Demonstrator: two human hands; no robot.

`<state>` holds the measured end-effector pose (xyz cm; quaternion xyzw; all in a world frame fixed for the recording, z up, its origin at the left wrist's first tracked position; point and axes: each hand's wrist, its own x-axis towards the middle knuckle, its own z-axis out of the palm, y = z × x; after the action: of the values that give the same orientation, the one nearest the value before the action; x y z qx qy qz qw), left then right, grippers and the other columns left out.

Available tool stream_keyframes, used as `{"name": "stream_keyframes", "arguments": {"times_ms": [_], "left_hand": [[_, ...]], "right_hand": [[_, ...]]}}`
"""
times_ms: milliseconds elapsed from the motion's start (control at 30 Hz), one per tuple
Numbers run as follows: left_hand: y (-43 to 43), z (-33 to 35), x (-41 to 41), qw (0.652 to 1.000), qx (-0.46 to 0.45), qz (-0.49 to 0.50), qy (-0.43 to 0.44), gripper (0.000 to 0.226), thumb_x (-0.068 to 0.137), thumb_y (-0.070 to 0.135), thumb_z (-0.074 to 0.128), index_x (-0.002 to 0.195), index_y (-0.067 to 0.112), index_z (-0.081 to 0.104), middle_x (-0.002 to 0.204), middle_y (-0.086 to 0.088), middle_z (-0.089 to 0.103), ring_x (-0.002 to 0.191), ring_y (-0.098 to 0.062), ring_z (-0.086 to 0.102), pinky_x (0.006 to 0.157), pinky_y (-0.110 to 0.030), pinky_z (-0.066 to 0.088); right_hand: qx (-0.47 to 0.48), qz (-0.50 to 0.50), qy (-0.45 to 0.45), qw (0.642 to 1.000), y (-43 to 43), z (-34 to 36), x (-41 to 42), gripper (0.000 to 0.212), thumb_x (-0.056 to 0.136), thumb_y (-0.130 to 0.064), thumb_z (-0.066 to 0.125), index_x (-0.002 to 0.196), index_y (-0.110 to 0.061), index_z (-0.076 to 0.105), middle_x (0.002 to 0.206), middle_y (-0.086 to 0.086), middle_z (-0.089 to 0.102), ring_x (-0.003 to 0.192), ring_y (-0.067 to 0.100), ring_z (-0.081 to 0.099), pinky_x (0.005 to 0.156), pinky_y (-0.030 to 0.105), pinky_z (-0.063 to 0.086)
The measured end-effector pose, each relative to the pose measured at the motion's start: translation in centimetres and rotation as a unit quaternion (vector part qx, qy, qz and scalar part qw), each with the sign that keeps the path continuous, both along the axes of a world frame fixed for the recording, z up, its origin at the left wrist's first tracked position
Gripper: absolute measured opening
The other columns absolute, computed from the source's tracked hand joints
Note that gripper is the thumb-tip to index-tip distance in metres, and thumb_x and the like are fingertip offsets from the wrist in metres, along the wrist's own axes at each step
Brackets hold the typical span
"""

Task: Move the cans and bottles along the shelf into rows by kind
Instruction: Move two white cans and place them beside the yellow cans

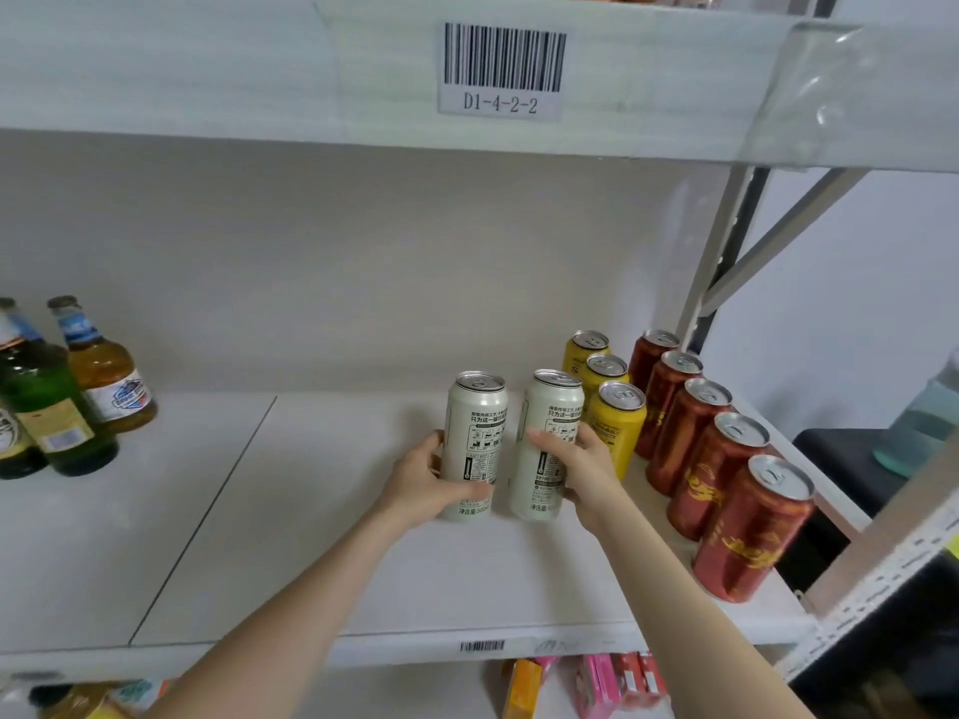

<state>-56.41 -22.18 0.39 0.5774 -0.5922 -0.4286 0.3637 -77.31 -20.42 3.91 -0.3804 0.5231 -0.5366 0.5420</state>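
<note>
Two tall white cans stand side by side on the white shelf [311, 537]. My left hand [433, 485] grips the left white can [475, 433] low on its side. My right hand [581, 469] grips the right white can [552, 422] from its right side. Just right of them runs a row of three yellow cans [620, 422], then a row of several red cans [711, 459] along the shelf's right end. Glass beer bottles stand at the far left: a green one [46, 407] and an amber one [106, 376].
The upper shelf edge carries a barcode label [502, 70] reading D1-4-2-2. A grey upright and brace [726, 282] bound the right end. Colourful boxes [597, 682] lie on the shelf below. A seam [207, 516] crosses the shelf board.
</note>
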Motion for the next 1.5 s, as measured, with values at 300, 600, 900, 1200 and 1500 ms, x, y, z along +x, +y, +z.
{"name": "stream_keyframes", "arguments": {"times_ms": [300, 600, 900, 1200, 1500], "left_hand": [[-6.3, -0.8, 0.9, 0.999, -0.015, 0.039, 0.011, 0.07, 0.039, 0.045, 0.089, 0.103, 0.037, 0.061, 0.101, 0.003, 0.073, 0.089, -0.015, 0.072, 0.082, -0.045, 0.059], [-9.8, -2.1, 1.4, 0.998, -0.027, 0.059, 0.013, 0.071, 0.039, 0.045, 0.088, 0.104, 0.038, 0.06, 0.1, 0.004, 0.073, 0.088, -0.013, 0.072, 0.082, -0.043, 0.06], [-10.8, -3.6, 1.7, 0.997, -0.04, 0.053, 0.03, 0.073, 0.041, 0.041, 0.091, 0.107, 0.038, 0.061, 0.104, 0.006, 0.074, 0.092, -0.012, 0.072, 0.084, -0.046, 0.06], [-10.5, -4.5, 1.8, 0.997, -0.049, 0.047, 0.036, 0.074, 0.041, 0.041, 0.092, 0.108, 0.035, 0.062, 0.102, 0.006, 0.074, 0.089, -0.008, 0.072, 0.076, -0.03, 0.059], [-10.0, -4.8, 2.1, 0.997, -0.041, 0.039, 0.049, 0.072, 0.057, 0.01, 0.095, 0.117, 0.022, 0.058, 0.108, 0.002, 0.072, 0.089, -0.004, 0.071, 0.068, -0.016, 0.054]], "right_hand": [[-0.044, 0.005, 0.003, 0.999, -8.9, -1.7, 1.2, 0.052, 0.074, -0.022, 0.086, 0.119, -0.018, 0.062, 0.109, 0.004, 0.074, 0.101, 0.023, 0.07, 0.091, 0.047, 0.055], [-0.078, -0.038, 0.01, 0.996, -14.2, -3.9, 1.8, 0.061, 0.068, -0.022, 0.089, 0.12, -0.017, 0.058, 0.11, 0.002, 0.072, 0.1, 0.018, 0.069, 0.091, 0.041, 0.054], [-0.09, -0.037, 0.04, 0.994, -16.5, -5.9, 2.3, 0.062, 0.066, -0.024, 0.091, 0.118, -0.021, 0.056, 0.107, -0.005, 0.071, 0.099, 0.013, 0.068, 0.09, 0.038, 0.054], [-0.108, -0.021, 0.081, 0.991, -16.5, -6.5, 2.5, 0.062, 0.068, -0.027, 0.091, 0.117, -0.023, 0.053, 0.103, -0.012, 0.069, 0.085, -0.007, 0.067, 0.07, 0.017, 0.049], [-0.078, -0.011, 0.049, 0.996, -15.1, -7.3, 1.5, 0.073, 0.078, -0.026, 0.084, 0.14, -0.016, 0.047, 0.13, -0.002, 0.06, 0.117, 0.011, 0.058, 0.088, 0.023, 0.047]]}}
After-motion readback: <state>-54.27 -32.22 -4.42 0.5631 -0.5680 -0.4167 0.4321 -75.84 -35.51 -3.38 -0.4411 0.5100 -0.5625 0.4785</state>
